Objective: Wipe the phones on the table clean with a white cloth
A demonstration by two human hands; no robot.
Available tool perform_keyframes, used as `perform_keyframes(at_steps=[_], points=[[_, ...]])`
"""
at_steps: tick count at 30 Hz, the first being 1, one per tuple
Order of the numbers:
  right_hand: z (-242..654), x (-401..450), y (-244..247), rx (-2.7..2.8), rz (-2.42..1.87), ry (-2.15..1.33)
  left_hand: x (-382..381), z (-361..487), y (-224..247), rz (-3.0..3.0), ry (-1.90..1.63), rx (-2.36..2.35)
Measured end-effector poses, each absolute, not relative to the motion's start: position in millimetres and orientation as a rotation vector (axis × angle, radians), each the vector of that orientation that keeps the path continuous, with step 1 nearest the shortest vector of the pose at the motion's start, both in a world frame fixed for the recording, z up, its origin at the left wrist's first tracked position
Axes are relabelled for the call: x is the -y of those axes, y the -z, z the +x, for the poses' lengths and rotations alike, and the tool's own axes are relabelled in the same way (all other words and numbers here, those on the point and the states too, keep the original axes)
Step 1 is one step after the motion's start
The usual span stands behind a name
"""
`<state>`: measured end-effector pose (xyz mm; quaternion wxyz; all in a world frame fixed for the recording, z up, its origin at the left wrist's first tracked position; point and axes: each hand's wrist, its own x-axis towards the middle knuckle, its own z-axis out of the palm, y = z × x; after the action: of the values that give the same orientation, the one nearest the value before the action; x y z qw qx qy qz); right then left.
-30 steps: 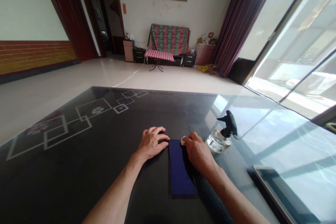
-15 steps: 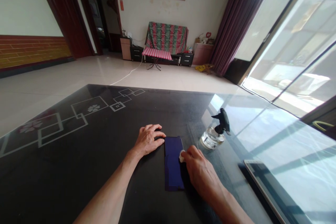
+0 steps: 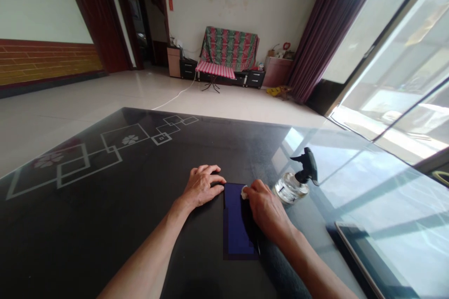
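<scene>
A flat, phone-shaped rectangle with a blue face lies on the dark glossy table. At its upper left edge rests my left hand, palm down with fingers apart, thumb and forefinger tips at the rim. My right hand pinches a small white wad, either tissue or cloth, against the upper right part of the blue face. Its fingers hide part of the wad, and the hand and its shadow obscure the rectangle's right side. Just beyond that hand stands a clear spray bottle with a black trigger head.
A large phone or tablet lies at the right of the table. Pale squares and flowers pattern its left side. Past the far edge are a pink striped folding stand and a cloth-draped object. Glass doors are to the right.
My right hand has moved the white wad up along the rectangle's right side, toward its top. My left hand stays at the left edge. The whole view has shifted slightly.
</scene>
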<state>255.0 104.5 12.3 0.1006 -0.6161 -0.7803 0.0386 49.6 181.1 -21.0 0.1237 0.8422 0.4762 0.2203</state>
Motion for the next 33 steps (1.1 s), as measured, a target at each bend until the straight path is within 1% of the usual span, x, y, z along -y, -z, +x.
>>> perform_keyframes(at_steps=[4, 8, 14, 20, 33], points=[[257, -126, -13, 2.331, -1.798, -0.109, -182, 49, 21, 2.458, -0.641, -1.387], [258, -125, -14, 2.333, -1.793, -0.125, -182, 49, 20, 2.461, -0.629, -1.383], [259, -89, -14, 2.334, -1.775, -0.149, -182, 49, 19, 2.464, -0.616, -1.389], [257, -54, -17, 2.324, -1.741, -0.252, -183, 48, 19, 2.478, -0.615, -1.389], [256, -5, -21, 2.305, -1.735, -0.411, -185, 48, 22, 2.500, -0.594, -1.391]])
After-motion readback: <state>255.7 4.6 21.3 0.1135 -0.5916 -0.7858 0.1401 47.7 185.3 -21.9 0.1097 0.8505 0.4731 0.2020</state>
